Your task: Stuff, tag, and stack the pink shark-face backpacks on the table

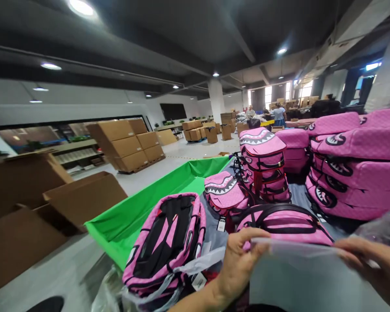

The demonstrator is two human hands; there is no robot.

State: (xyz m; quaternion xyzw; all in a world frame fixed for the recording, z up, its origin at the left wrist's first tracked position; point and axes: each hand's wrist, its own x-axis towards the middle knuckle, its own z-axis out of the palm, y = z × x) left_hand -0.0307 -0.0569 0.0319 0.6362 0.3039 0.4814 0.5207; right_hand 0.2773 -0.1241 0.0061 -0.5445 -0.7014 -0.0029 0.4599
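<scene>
My left hand (238,262) pinches the top left edge of a clear plastic bag (299,273). My right hand (373,264) grips the same bag's top right edge, so the bag hangs stretched between them at the bottom of the view. Just behind the bag lies a pink backpack with black straps (286,223). Another pink backpack (169,242) lies back-up to the left, black padding showing. More pink backpacks with shark-mouth prints sit in a stack in the middle (263,169) and a bigger pile at the right (357,169).
A green-lined bin (143,212) stands left of the backpacks. Open brown cartons (35,208) fill the left foreground. Stacked cardboard boxes (130,145) sit on pallets further back. A person in a light top (278,115) stands far off near a pillar (216,99).
</scene>
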